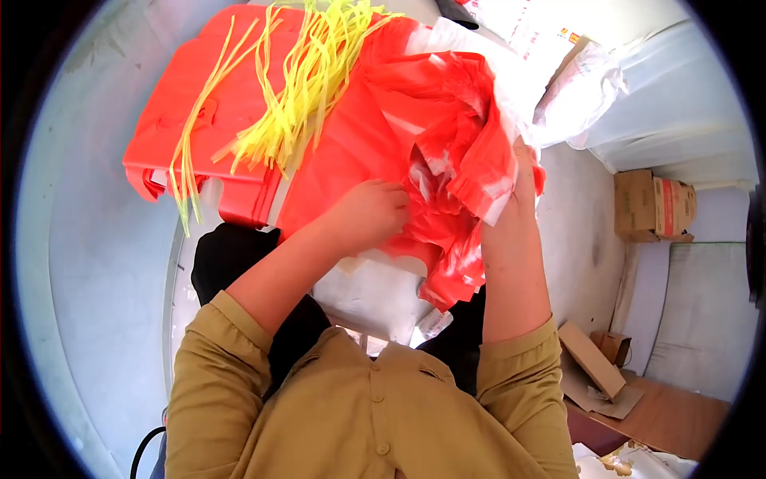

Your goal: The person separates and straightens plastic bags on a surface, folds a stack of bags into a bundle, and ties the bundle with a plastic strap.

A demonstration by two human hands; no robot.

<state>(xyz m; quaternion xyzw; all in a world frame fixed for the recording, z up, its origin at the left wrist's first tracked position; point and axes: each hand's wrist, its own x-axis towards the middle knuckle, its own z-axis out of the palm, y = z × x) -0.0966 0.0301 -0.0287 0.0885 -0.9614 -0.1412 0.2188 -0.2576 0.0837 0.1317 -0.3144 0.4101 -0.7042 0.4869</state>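
Note:
A large bundle of red plastic sheeting with white patches (351, 144) lies across the front of a red surface. My left hand (372, 214) is at the bundle's near side, its fingers curled against the red plastic; what they pinch, if anything, is too small to tell. My right hand (519, 164) reaches to the bundle's right side, where folds of plastic cover most of its fingers. Left of the bundle, a pile of yellow strips (307, 88) lies loose, with a few strands hanging over the red edge.
The red surface (179, 104) spreads at the upper left. White plastic bags (578, 92) are at the upper right. A cardboard box (650, 206) stands at the far right, and flattened cardboard (592, 363) lies on a brown surface (678, 415) at the lower right.

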